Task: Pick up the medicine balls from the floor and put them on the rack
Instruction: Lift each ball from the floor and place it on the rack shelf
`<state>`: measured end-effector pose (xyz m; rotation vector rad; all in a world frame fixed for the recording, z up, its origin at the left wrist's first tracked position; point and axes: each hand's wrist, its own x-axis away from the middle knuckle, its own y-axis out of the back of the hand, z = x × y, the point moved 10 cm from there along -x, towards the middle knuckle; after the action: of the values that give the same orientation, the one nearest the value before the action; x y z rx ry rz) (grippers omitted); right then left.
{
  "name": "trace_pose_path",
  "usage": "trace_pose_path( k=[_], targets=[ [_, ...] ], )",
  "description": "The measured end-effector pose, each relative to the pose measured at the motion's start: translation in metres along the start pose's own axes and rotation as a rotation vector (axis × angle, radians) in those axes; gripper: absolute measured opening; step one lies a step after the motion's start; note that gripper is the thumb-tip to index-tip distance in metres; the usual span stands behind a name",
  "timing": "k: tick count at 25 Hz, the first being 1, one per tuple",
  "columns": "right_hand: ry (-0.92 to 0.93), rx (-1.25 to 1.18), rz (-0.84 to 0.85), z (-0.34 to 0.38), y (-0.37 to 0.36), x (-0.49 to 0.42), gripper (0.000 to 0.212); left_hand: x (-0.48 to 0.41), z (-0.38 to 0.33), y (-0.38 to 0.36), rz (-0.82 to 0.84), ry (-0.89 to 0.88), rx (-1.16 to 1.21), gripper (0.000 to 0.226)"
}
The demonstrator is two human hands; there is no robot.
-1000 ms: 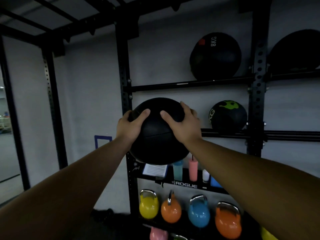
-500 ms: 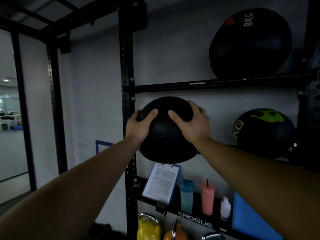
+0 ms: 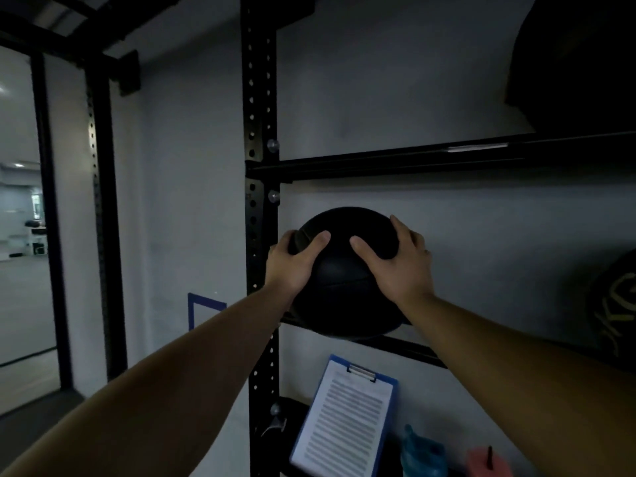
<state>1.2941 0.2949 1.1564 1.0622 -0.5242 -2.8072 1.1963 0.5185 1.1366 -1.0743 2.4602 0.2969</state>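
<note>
Though dim, ball [image 3: 344,270] between hands [image 3: 347,266]

Both hands [image 3: 344,266] around black medicine ball [image 3: 344,297]

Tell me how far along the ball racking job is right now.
Done: two balls sit racked, a large black ball above and a black ball with yellow markings. In hand: both hands hold a round black medicine ball at the middle rail. Left: letting go; the floor is out of view.

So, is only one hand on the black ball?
No, both the left hand and the right hand grip the black ball at the rack.
</note>
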Motion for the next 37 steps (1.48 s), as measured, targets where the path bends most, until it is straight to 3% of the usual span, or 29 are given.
trace_pose_path(
  k=[3,6,11,15,17,21,25,30,37],
  targets=[
    [-0.032,0.031,0.004,-0.033,-0.06,-0.04,0.113,-0.066,0.061,-0.006,0.019,0.066,-0.025,0.116],
    [0.011,0.088,-0.009,-0.05,-0.112,-0.085,0.101,-0.126,0.098,-0.007,0.038,0.047,-0.092,0.113],
    [0.145,0.132,0.026,-0.052,-0.168,-0.156,0.079,-0.162,0.1,-0.045,0.173,-0.404,-0.501,0.099],
    [0.299,0.357,0.076,-0.012,-0.226,-0.174,0.065,-0.201,0.139,-0.011,0.133,-0.36,-0.275,0.089],
    [0.306,0.36,0.083,-0.003,-0.233,-0.179,0.057,-0.207,0.141,-0.005,0.115,-0.372,-0.352,0.086],
    [0.325,0.432,0.069,-0.007,-0.221,-0.167,0.048,-0.192,0.132,-0.012,0.162,-0.331,-0.457,0.091],
    [0.271,0.431,0.237,-0.02,-0.209,-0.115,0.064,-0.153,0.12,0.002,0.232,-0.215,-0.678,0.1],
    [0.14,0.342,0.354,-0.029,-0.122,-0.041,0.058,-0.044,0.067,0.002,0.276,-0.2,-0.917,0.078],
    [0.171,0.27,0.369,0.023,0.016,0.079,0.046,0.116,-0.033,0.019,0.236,-0.212,-0.966,0.054]
  ],
)
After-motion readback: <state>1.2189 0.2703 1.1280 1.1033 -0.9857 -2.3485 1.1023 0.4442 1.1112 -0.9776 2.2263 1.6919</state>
